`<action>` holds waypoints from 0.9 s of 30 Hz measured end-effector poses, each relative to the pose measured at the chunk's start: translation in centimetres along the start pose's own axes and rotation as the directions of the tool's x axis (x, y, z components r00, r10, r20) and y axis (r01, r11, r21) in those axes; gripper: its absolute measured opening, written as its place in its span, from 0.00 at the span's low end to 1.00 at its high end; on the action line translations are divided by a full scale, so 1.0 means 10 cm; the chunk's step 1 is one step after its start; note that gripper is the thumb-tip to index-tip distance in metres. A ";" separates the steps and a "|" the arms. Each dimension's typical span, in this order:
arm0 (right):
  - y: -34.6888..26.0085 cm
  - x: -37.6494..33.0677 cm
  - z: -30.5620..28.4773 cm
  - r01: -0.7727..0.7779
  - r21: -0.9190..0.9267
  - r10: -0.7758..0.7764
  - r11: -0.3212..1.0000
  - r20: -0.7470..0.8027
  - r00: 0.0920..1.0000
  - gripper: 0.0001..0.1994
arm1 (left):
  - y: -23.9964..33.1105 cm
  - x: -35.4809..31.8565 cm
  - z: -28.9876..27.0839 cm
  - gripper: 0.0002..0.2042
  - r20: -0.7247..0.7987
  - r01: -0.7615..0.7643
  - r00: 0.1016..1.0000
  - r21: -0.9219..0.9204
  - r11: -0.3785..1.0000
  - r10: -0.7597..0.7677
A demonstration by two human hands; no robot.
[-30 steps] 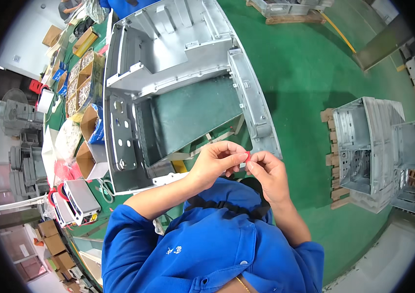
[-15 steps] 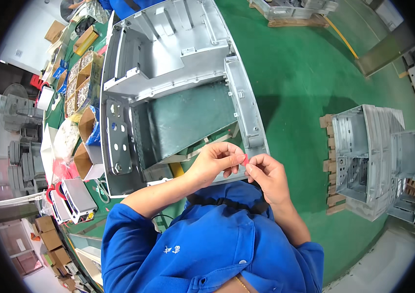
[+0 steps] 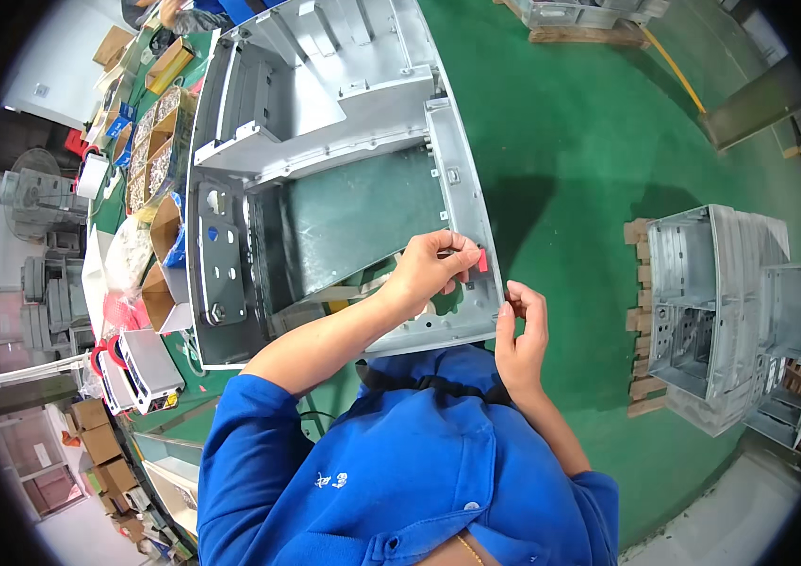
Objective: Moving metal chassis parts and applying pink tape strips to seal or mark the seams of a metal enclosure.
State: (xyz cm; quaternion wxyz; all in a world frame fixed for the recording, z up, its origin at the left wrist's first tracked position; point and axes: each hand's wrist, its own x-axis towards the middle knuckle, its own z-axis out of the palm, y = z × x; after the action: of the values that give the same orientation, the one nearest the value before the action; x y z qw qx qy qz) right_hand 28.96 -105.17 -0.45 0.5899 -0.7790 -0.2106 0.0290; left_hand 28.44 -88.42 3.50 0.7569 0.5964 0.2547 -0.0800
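A large grey metal cabinet frame [image 3: 381,113] lies in front of me. At its near right part, my left hand [image 3: 433,269] pinches a small red strip [image 3: 482,260] by its edge. The strip hangs right at the fingertips, over the frame's right side rail; whether it touches the metal I cannot tell. Just outside the frame's right edge, my right hand [image 3: 523,340] is raised with its fingers loosely bent and thumb apart. Nothing shows in it. A dark panel with round holes [image 3: 221,269] runs along the frame's left side.
Along the left stands a bench with compartment boxes of small fasteners [image 3: 157,156], open cardboard boxes [image 3: 160,297] and a white boxy device [image 3: 152,366]. More metal cabinets [image 3: 702,311] stand on a wooden pallet [image 3: 641,363] at the right. Another person's hand [image 3: 170,13] shows at the far left.
Both hands held the red strip together before. My left hand has carried it forward to the frame's right rail; my right hand has let go and moved slightly right.
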 end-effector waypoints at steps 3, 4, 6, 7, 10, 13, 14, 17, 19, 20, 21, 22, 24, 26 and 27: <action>0.02 0.01 0.00 -0.011 0.017 0.011 1.000 0.026 1.000 0.13 | -0.01 0.03 0.00 0.06 -0.042 0.012 0.999 0.033 0.999 -0.010; 0.06 0.02 0.01 0.008 0.016 -0.009 1.000 0.028 1.000 0.13 | 0.00 0.04 0.01 0.06 -0.044 0.019 0.999 0.038 0.999 -0.017; 0.10 0.02 0.02 0.034 0.017 -0.035 0.999 0.030 0.999 0.13 | 0.02 0.04 0.02 0.06 -0.048 0.032 0.998 0.048 0.998 -0.030; 0.11 0.03 0.02 0.042 0.020 -0.043 0.999 0.031 0.999 0.13 | 0.02 0.05 0.03 0.06 -0.047 0.032 0.998 0.045 0.998 -0.030; 0.16 0.05 0.02 0.081 -0.007 -0.080 0.997 0.043 0.996 0.13 | 0.02 0.06 0.06 0.06 -0.051 0.030 0.998 0.044 0.999 -0.027; 0.20 0.05 0.03 0.097 -0.024 -0.095 0.995 0.063 0.993 0.14 | 0.01 0.07 0.06 0.06 -0.067 0.032 0.997 0.053 0.998 -0.028; 0.21 0.05 0.03 0.098 -0.026 -0.096 0.995 0.069 0.993 0.14 | 0.00 0.07 0.05 0.06 -0.068 0.037 0.997 0.051 0.998 -0.034; 0.22 0.06 0.02 0.109 -0.036 -0.106 0.993 0.082 0.991 0.14 | -0.02 0.08 0.05 0.06 -0.070 0.040 0.997 0.032 0.999 -0.037; 0.23 0.06 0.02 0.113 -0.032 -0.110 0.993 0.087 0.990 0.14 | -0.02 0.08 0.05 0.06 -0.072 0.034 0.997 0.029 0.999 -0.032; 0.23 0.06 0.02 0.116 -0.029 -0.113 0.993 0.090 0.990 0.14 | -0.03 0.08 0.05 0.05 -0.075 0.030 0.997 0.034 0.999 -0.028; 0.23 0.06 0.02 0.113 -0.022 -0.111 0.993 0.090 0.990 0.14 | -0.03 0.08 0.05 0.05 -0.077 0.026 0.997 0.040 0.999 -0.023; 0.22 0.07 0.02 0.111 -0.015 -0.110 0.994 0.090 0.990 0.14 | -0.04 0.09 0.05 0.05 -0.079 0.014 0.997 0.041 0.999 -0.011; 0.22 0.07 0.02 0.113 -0.015 -0.112 0.993 0.092 0.990 0.14 | -0.07 0.09 0.05 0.05 -0.083 -0.010 0.996 0.043 0.999 0.014; 0.22 0.07 0.02 0.123 -0.030 -0.119 0.992 0.093 0.988 0.14 | -0.07 0.08 0.07 0.05 -0.098 -0.020 0.995 0.056 0.998 0.025; 0.23 0.07 0.02 0.122 -0.028 -0.119 0.992 0.094 0.988 0.14 | -0.07 0.08 0.07 0.06 -0.105 -0.025 0.994 0.062 0.998 0.031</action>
State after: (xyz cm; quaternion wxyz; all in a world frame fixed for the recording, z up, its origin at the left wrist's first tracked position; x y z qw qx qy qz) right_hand 30.20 -105.26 -2.46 0.5669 -0.7726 -0.2847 0.0256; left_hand 29.02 -89.16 2.63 0.7249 0.6260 0.2838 -0.0453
